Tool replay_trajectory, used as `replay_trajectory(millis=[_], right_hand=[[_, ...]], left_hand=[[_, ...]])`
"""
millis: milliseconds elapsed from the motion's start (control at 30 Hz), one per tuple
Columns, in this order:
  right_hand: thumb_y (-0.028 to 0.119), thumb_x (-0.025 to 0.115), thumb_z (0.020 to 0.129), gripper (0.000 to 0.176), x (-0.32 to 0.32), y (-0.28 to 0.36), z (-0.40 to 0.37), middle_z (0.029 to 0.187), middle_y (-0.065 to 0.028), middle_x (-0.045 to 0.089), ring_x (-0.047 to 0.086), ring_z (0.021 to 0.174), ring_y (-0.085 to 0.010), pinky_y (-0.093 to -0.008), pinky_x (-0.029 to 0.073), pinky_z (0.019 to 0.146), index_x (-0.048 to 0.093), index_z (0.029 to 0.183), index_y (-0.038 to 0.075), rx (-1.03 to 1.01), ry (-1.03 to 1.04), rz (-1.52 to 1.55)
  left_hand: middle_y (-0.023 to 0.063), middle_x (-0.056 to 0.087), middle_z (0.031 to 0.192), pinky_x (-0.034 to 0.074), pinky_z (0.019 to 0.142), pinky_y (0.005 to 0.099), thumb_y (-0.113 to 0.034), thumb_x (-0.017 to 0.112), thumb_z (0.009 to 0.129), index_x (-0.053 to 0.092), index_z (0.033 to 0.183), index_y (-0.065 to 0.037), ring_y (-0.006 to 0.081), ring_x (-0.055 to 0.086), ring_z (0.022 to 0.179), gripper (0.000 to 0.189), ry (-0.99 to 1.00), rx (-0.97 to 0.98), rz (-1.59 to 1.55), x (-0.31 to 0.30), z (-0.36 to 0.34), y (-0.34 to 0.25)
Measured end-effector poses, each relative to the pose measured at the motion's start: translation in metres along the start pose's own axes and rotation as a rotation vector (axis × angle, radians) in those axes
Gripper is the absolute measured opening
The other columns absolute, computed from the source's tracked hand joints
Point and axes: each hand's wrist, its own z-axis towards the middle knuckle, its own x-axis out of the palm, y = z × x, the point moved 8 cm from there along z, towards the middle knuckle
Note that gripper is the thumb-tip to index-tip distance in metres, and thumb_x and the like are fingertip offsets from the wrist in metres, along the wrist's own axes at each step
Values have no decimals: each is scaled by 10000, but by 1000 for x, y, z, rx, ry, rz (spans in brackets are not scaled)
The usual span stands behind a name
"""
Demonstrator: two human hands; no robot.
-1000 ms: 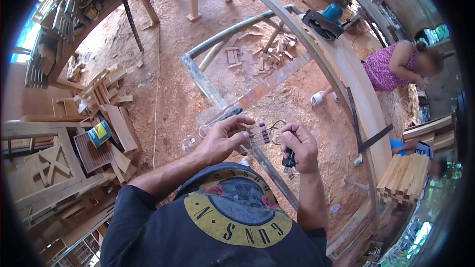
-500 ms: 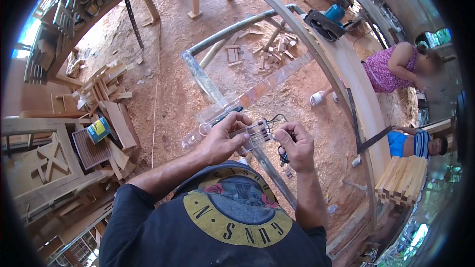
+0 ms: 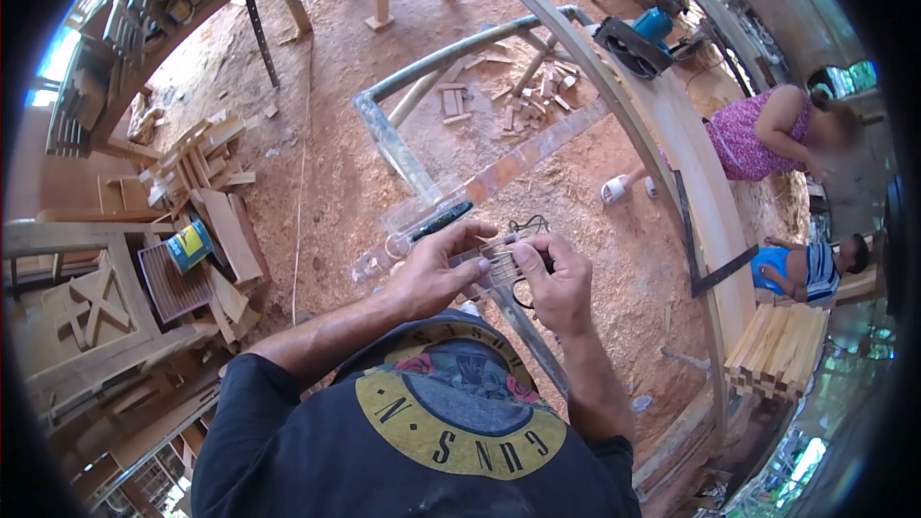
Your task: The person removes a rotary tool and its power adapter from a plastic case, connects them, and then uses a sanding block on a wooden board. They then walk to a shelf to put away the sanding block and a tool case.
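Observation:
In front of my chest, my left hand [image 3: 443,267] is closed on a small, flat, clear case [image 3: 499,262] with several thin metal strips or rods in it. My right hand [image 3: 554,278] pinches the other end of the same case between thumb and fingers. A thin black cord [image 3: 530,224] loops out beyond the right fingers; where it attaches is hidden. Just past my left hand, a dark, slim object [image 3: 443,219] lies on clear plastic [image 3: 398,221] over a board. What the case holds is too small to make out exactly.
A metal pipe frame [image 3: 384,134] stands ahead. Wood scraps [image 3: 542,101] lie on the sawdust-covered floor. To the right are a long plank [image 3: 715,201], stacked wood strips [image 3: 779,350], a blue power tool [image 3: 654,25] and two people. A paint can [image 3: 189,245] sits at left.
My right hand has moved left and inward against the case, and the black cord has shifted with it. The person in the striped top at right has changed posture.

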Motion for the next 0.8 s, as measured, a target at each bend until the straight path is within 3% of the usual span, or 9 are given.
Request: replay_trajectory(millis=[267, 800], right_hand=[[198, 715, 1000, 183, 9, -11, -2, 766, -35, 706, 619, 690, -59, -238, 489, 581, 676, 1009, 19, 112, 73, 114], [116, 718, 975, 118, 15, -18, -5, 716, -41, 698, 616, 650, -55, -254, 476, 540, 689, 1066, 46, 6, 37, 59]], left_hand=[[144, 670, 1291, 619, 877, 343, -56, 599, 1011, 558, 1395, 65, 189, 679, 1098, 405, -38, -19, 0, -7, 3, 12], [132, 720, 1088, 608, 805, 318, -160, 656, 1018, 621, 1319, 57, 150, 700, 931, 373, -76, -23, 69, -6, -2, 4]])
